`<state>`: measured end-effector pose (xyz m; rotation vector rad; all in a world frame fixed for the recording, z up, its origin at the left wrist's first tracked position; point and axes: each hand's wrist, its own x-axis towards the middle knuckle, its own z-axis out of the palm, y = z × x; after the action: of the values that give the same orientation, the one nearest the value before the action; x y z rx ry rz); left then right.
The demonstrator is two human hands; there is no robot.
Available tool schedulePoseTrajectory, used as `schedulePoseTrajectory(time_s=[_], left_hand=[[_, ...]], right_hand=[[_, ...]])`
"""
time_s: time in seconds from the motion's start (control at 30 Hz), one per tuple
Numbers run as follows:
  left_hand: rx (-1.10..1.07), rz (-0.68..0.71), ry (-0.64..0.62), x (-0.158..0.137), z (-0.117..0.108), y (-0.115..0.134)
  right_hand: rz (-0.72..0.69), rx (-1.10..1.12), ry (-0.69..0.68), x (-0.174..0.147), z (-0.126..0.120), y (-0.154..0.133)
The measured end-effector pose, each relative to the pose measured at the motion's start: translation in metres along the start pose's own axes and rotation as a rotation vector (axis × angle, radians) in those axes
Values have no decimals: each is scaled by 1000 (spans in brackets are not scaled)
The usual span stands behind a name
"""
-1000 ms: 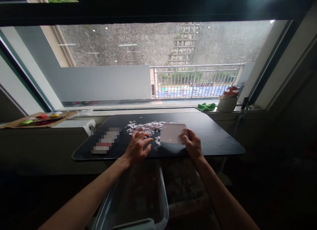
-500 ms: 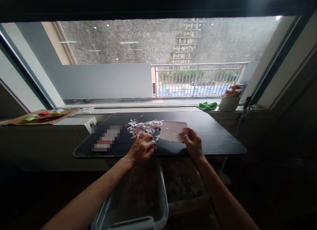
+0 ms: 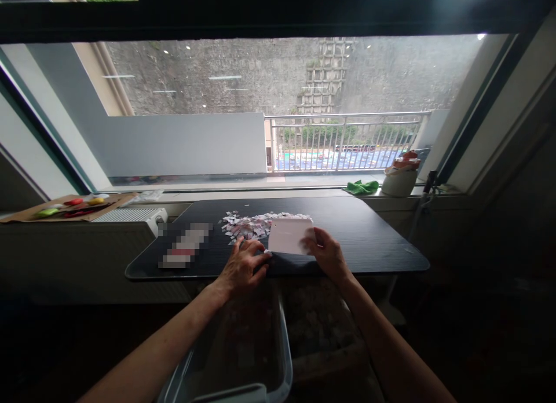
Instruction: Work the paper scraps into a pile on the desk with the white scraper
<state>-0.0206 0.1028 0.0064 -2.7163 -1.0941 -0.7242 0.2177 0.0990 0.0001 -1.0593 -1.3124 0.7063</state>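
A thin pale pinkish card (image 3: 289, 236) is pinched at its right edge by my right hand (image 3: 328, 251), whose fingertips are blurred. The card is held low over the black table, its left part beside a loose heap of small white paper pieces (image 3: 247, 224). My left hand (image 3: 244, 265) rests at the near side of that heap, palm down, fingers bent and apart. A small white piece lies at the tip of its index finger; whether they touch I cannot tell.
The black table (image 3: 369, 235) stands under a window. A clear plastic bin (image 3: 284, 333) sits below its front edge. At left are a pixelated strip (image 3: 186, 246) and a radiator (image 3: 130, 215). A green cloth (image 3: 361, 187) and a white container (image 3: 398, 182) stand on the sill.
My right hand has brought the card leftward, closer to my left hand and partly across the heap's right end. Small white specks seen on the card before are mostly gone from view.
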Motion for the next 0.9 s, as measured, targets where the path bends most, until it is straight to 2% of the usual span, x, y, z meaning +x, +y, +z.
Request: schedulePoseTrajectory(time_s=[0.07,0.2,0.37,0.5,0.67,0.77,0.9], left_hand=[[1,-1,6,-1,-1,0],[14,-50,36,-2,-4,0],[34,-85,82,0,-5,2],[36,-116,89,3,-3,3],[9,-78,28,2,-1,3],[0,-67,18,2,-1,4],[-4,-56,47,2,-1,5]], right_hand=[[-20,-86,22,-1,0,0],[-16,-263,210,-1,-4,-4],[19,-217,302,-1,-7,-6],[28,-188,295,-1,-7,-5],[-16,-60,154,-2,-3,-4],[-19,-68,86,-3,-1,-4],[-32,-214,173,-3,-3,-5]])
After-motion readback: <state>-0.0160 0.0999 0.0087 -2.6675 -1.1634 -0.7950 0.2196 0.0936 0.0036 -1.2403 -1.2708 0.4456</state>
